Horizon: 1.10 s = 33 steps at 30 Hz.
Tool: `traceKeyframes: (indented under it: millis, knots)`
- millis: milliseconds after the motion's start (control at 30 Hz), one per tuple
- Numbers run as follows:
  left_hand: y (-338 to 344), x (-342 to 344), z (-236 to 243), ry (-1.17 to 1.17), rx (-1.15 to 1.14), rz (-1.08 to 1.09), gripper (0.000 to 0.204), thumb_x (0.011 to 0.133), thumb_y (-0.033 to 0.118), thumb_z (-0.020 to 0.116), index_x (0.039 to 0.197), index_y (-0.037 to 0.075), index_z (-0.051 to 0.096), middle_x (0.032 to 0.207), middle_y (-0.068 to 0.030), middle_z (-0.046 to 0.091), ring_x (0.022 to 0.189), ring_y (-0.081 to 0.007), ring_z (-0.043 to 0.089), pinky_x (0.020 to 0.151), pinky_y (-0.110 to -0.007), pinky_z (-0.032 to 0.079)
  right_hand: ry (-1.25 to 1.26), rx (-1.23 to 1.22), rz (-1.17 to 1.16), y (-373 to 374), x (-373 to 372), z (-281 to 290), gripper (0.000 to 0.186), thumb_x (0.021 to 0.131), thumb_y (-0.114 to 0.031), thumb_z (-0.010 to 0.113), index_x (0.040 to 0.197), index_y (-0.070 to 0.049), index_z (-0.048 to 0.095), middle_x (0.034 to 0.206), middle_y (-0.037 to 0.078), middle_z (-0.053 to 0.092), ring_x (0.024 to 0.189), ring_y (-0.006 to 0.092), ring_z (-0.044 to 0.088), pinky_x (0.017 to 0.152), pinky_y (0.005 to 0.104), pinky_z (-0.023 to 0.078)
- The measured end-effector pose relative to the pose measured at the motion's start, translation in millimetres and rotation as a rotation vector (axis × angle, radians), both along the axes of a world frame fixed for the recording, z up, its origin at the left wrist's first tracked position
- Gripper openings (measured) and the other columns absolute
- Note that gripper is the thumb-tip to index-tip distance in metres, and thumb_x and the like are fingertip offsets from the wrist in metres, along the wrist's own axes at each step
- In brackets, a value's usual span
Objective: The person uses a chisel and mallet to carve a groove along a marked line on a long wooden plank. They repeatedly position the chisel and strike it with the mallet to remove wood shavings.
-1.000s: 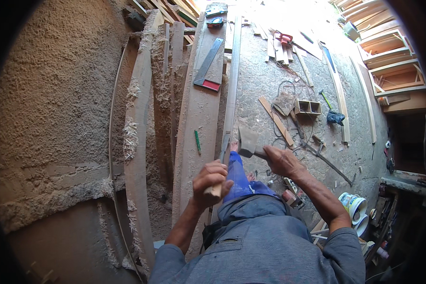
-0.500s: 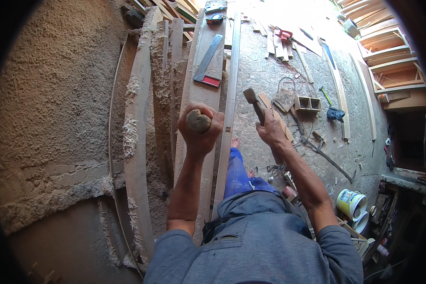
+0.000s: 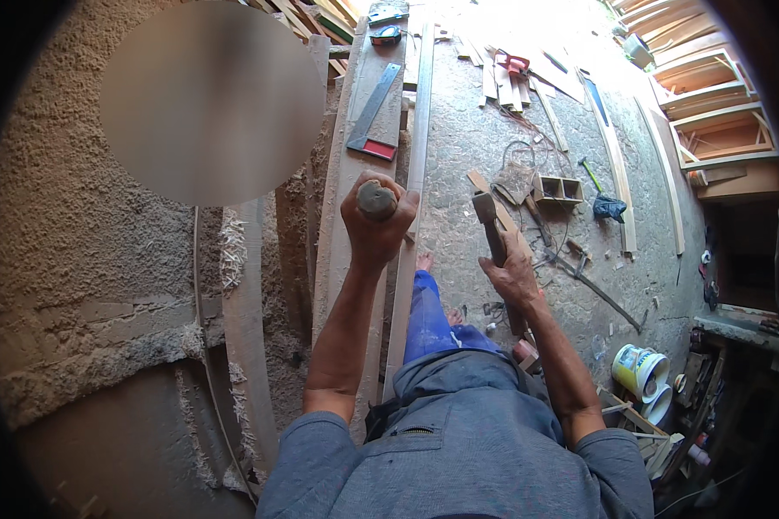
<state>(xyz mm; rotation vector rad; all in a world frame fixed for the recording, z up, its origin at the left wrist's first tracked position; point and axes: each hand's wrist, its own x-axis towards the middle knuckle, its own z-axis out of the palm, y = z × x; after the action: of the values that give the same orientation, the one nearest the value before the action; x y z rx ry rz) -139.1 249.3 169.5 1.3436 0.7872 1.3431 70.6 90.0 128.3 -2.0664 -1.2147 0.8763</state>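
the left hand (image 3: 374,223) is clenched around a round wooden handle (image 3: 376,200), raised over the long plank (image 3: 355,199). the right hand (image 3: 512,275) grips a hammer (image 3: 491,227) by its shaft, beside the thin strip (image 3: 413,186) along the plank's right edge.

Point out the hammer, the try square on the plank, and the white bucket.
hammer (image 3: 485,209): head view, on its head.
try square (image 3: 374,111): head view, mid blade.
white bucket (image 3: 639,370): head view, on its side wall.

Round wooden handle (image 3: 376,199) upright; hammer (image 3: 493,238) head-up.
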Motion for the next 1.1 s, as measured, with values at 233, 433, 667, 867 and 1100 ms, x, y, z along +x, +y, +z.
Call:
traceKeyframes:
  millis: [233,433,667,867,1100]
  knots:
    - [12,18,3,0.233,0.178,0.014,0.022,0.077,0.002,0.078,0.088,0.006,0.059,0.07,0.0003,0.061,0.066,-0.006,0.06,0.062,-0.027,0.052,0.47,-0.077,-0.091,-3,-3,26,0.054,0.087,-0.018,0.077,0.132,-0.001,0.051,0.085,0.007,0.059,0.068,0.0135,0.059,0.056,0.0303,0.05]
    - [-9,23,3,0.225,0.195,0.004,0.021,0.076,0.003,0.078,0.083,0.007,0.059,0.073,0.0002,0.062,0.066,-0.0068,0.059,0.063,-0.027,0.052,0.392,0.063,0.062,-12,-11,82,0.06,0.087,-0.018,0.081,0.135,0.0,0.05,0.093,0.014,0.066,0.072,0.0199,0.067,0.061,0.0368,0.055]
    - [-24,6,-7,0.166,0.205,0.058,0.022,0.072,0.002,0.078,0.082,0.007,0.06,0.07,-0.0035,0.067,0.066,-0.0115,0.068,0.062,-0.031,0.055,-0.31,0.684,0.269,9,-27,233,0.069,0.088,-0.016,0.081,0.145,0.0,0.044,0.105,0.019,0.071,0.084,0.0264,0.072,0.073,0.0402,0.057]
    - [-30,7,3,0.28,0.226,0.062,0.022,0.071,0.004,0.079,0.087,0.006,0.064,0.074,-0.0071,0.069,0.07,-0.0137,0.071,0.065,-0.031,0.057,-0.443,0.989,0.309,12,-43,229,0.057,0.09,-0.001,0.069,0.141,0.003,0.045,0.086,0.018,0.066,0.07,0.0328,0.071,0.063,0.0443,0.057]
    - [-27,29,-28,0.328,0.42,0.048,0.034,0.074,0.01,0.083,0.104,0.002,0.07,0.089,-0.0096,0.074,0.083,-0.0192,0.074,0.073,-0.035,0.059,-0.356,0.393,0.536,-16,-30,171,0.045,0.093,-0.008,0.065,0.133,-0.001,0.047,0.091,0.027,0.067,0.08,0.0473,0.069,0.068,0.0536,0.054]
